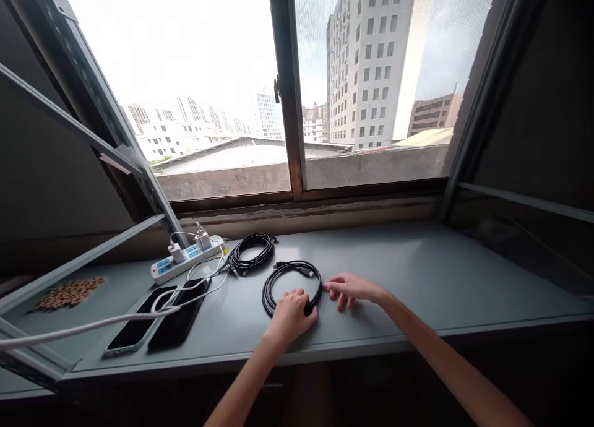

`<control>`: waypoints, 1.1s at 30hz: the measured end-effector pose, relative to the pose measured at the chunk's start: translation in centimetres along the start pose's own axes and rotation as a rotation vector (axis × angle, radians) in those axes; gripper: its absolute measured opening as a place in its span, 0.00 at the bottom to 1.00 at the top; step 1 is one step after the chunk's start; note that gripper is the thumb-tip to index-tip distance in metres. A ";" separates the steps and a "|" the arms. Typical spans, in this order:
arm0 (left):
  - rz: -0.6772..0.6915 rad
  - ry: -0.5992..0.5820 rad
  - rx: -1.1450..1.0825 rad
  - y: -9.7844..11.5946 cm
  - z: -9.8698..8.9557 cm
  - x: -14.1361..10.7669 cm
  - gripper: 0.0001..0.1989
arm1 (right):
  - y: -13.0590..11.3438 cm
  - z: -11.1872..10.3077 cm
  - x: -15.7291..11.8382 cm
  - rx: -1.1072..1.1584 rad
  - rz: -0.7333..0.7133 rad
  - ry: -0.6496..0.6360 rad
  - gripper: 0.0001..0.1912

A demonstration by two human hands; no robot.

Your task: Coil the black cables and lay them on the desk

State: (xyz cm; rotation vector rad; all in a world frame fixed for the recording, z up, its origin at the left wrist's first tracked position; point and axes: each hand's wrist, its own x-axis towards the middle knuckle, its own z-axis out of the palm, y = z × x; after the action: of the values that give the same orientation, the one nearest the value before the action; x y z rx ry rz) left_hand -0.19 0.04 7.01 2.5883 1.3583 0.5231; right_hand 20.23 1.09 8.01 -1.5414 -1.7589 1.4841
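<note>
A black cable (268, 291) is wound into a loose ring on the grey shelf, with connector ends showing along its far side. My left hand (291, 312) has its fingers curled over the near edge of this ring. Part of the cable lies hidden beneath that hand. On the ring's right side, my right hand (353, 289) rests low over the surface, fingers apart. Its index fingertip is at the outer edge of the ring; whether it touches the cable I cannot tell. A second coiled black cable (255, 264) lies just behind and to the left.
A white power strip (162, 269) with plugged-in chargers stands at the back left. White charging cords (204, 288) run across two dark phones (179, 322). A metal shelf post (160, 192) rises at left. The window (297, 124) is behind; the grey shelf's (394, 260) front edge is near me.
</note>
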 end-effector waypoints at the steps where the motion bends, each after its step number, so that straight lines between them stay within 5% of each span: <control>1: -0.030 0.008 -0.024 0.3 0.0 0.0 0.10 | 0.1 0.4 -0.7 0.006 -0.021 -0.018 0.21; 8: -0.163 0.181 -0.374 2.0 -2.2 0.3 0.14 | -1.2 2.9 -5.7 -0.092 -0.263 -0.025 0.23; 12: -0.175 0.317 -0.664 4.5 -3.4 0.3 0.16 | -3.2 5.7 -7.2 -0.150 -0.481 0.134 0.17; 17: -0.197 0.506 -0.963 7.8 -4.6 -0.1 0.16 | -4.7 8.7 -8.9 -0.200 -0.559 0.399 0.11; 22: -0.192 0.538 -1.321 10.4 -6.4 -1.3 0.16 | -5.5 10.0 -10.4 -0.057 -0.659 0.569 0.10; 27: -0.106 0.493 -1.378 11.4 -7.8 -1.5 0.16 | -6.4 9.8 -10.3 0.186 -0.700 0.645 0.17; 33: 0.056 0.612 -1.138 9.3 -10.1 -0.5 0.17 | -7.4 8.7 -11.2 0.281 -0.687 0.681 0.17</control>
State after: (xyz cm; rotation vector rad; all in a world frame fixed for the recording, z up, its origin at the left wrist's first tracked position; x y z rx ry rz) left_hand 2.70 -5.79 19.12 1.5451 0.6915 1.6022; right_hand 13.34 -11.53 14.91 -0.9698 -1.3731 0.7062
